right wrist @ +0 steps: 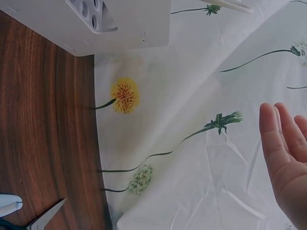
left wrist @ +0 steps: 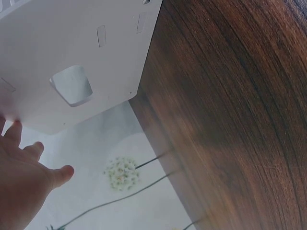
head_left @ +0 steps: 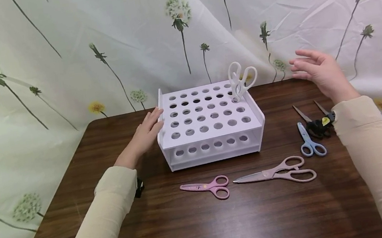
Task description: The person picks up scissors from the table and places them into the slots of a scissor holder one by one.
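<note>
A white rack with rows of round holes (head_left: 197, 136) stands at the back of the table. White-handled scissors (head_left: 239, 84) stand in a hole near its back right corner, handles up. My left hand (head_left: 145, 132) rests its fingers against the rack's left side; in the left wrist view that hand (left wrist: 24, 172) has its fingertips at the side panel (left wrist: 43, 62). My right hand (head_left: 320, 71) is raised to the right of the rack, holding nothing, its fingers (right wrist: 273, 129) loosely extended in the right wrist view.
Pink scissors (head_left: 207, 186) and larger pale pink kitchen scissors (head_left: 274, 173) lie in front of the rack. Blue scissors (head_left: 308, 141) lie to the right, beside black-handled scissors (head_left: 319, 128) partly hidden by the right wrist. A dandelion-print cloth (head_left: 123, 43) hangs behind the brown table (head_left: 177, 233).
</note>
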Tool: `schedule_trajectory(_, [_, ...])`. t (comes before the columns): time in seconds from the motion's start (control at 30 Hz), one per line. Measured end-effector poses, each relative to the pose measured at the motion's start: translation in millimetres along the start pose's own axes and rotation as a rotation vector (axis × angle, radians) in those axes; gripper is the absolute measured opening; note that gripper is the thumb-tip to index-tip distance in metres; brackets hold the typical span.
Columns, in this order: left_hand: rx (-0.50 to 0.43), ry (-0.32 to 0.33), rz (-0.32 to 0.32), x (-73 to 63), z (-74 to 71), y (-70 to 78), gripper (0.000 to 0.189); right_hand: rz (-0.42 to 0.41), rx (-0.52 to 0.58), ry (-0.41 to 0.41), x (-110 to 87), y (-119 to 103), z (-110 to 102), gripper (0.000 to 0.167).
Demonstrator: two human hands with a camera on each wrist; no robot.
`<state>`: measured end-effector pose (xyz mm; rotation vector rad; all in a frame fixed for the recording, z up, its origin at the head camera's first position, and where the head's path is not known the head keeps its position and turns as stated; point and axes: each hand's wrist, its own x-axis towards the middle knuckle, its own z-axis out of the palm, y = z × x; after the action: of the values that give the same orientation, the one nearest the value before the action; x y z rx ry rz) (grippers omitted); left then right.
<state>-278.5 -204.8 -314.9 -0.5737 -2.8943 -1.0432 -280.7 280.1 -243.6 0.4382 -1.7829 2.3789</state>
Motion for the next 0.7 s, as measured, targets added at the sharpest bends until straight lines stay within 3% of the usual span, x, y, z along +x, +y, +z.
schedule_trajectory(0.4, [-0.006,0.010,0.000,-1.9,-1.0,0.5,0.053,-0.021,0.055,0.006,-4.0,-0.6,-6.0,0.038])
schedule_trajectory(0.7, [-0.013,0.011,0.011,-2.0,0.3,-1.3,0.052,-0.022,0.032,0.005,-9.1,-1.6,-11.3,0.055])
